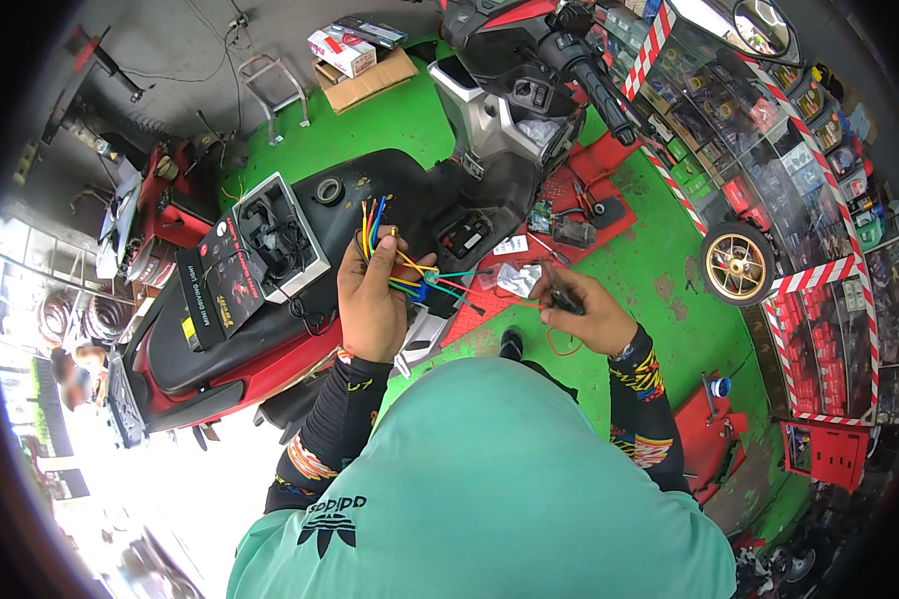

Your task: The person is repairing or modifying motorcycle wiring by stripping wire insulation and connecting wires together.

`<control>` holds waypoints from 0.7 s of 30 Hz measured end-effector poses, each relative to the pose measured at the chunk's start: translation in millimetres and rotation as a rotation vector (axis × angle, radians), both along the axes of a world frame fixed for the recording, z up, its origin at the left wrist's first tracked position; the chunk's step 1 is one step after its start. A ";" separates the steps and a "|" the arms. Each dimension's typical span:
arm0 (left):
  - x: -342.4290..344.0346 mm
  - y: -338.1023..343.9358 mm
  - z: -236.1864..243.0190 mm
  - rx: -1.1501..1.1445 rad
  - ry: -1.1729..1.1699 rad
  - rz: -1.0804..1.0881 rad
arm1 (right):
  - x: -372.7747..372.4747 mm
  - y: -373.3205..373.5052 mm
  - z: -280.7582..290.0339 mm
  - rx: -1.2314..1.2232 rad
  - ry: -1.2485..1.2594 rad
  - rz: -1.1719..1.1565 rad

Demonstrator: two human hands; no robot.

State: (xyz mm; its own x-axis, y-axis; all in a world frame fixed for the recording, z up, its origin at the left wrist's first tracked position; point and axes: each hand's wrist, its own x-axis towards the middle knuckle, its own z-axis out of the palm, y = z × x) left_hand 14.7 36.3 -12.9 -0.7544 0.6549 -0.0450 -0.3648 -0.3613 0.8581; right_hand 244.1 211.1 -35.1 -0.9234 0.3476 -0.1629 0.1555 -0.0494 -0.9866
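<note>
My left hand point(375, 299) is closed round a bundle of coloured wires point(379, 215) in yellow, orange, blue and green. Their ends stick up above my thumb, and more strands spread out toward the right. My right hand point(591, 314) grips a small dark tool point(566, 296) that looks like pliers or a cutter, its jaws mostly hidden. Green wires point(459, 275) stretch from the bundle toward the right hand. A thin orange wire hangs below that hand. Both hands are above the floor beside a red and black scooter point(390, 170).
On the scooter's seat are an open box point(282, 235) with black parts, a black box lid point(210, 290) and a roll of tape point(329, 190). Tools lie on a red mat point(609, 215) to the right. Beyond stand a gold-rimmed wheel point(737, 262) and glass display shelves point(759, 150).
</note>
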 end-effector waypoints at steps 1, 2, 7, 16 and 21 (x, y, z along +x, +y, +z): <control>-0.4 0.0 2.0 0.012 -0.009 0.007 | 0.0 -0.6 -1.0 -0.001 0.004 0.002; -1.1 0.2 2.6 0.011 -0.005 0.009 | 0.1 -0.9 -1.8 -0.024 -0.018 0.042; 0.6 -1.3 10.4 0.026 -0.066 -0.083 | -3.9 -10.3 -3.3 -0.051 0.018 0.083; -0.9 -5.6 2.0 -0.017 -0.036 -0.181 | -5.8 -16.9 21.8 0.004 0.108 0.067; 8.8 -3.3 -1.6 -0.157 0.135 -0.195 | -10.8 -19.8 33.9 0.042 0.122 -0.013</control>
State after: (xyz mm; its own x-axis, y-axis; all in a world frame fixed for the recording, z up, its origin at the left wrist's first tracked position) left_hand 23.5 33.0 -14.5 -0.6213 0.7810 -0.0645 -0.2926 -0.1548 0.9436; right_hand 233.3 191.4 -1.2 -0.9308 0.3639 -0.0347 0.0339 -0.0085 -0.9994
